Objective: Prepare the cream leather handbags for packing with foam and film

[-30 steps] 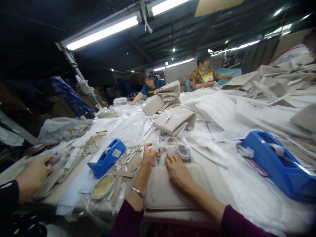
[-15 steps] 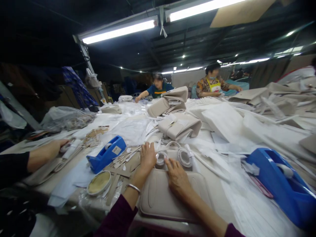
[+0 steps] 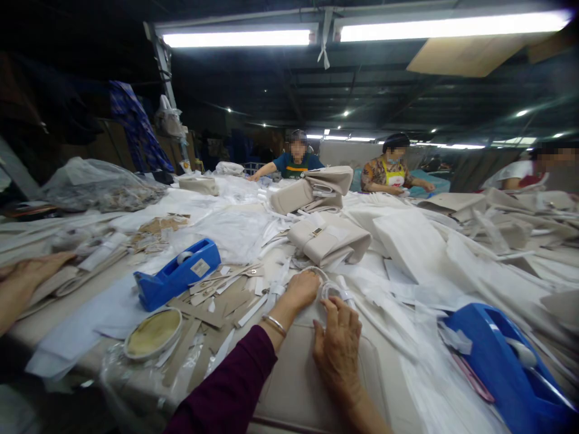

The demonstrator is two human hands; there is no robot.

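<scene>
A beige handbag (image 3: 294, 367) lies flat at the table's front edge, partly covered by my forearms. At its top is a handle (image 3: 322, 272) whose ends are bundled in white wrapping. My left hand (image 3: 302, 292) is closed over the left side of the handle, and its fingers hide the left bundle. My right hand (image 3: 340, 331) rests above the bag, thumb apart from the half-bent fingers. Those fingertips touch the right wrapped ring (image 3: 332, 290).
Blue tape dispensers stand at left (image 3: 178, 274) and right (image 3: 506, 361). A round tin (image 3: 154, 333) and beige strips (image 3: 217, 307) lie at left. Folded beige bags (image 3: 328, 238) are stacked ahead, among white foam sheets (image 3: 411, 241). A co-worker's hand (image 3: 31, 271) is at far left; several people work beyond.
My left hand has moved right and curled over the handle's left side. My right hand has shifted to the right ring. The camera view has turned, and the co-worker's hand at left has moved left.
</scene>
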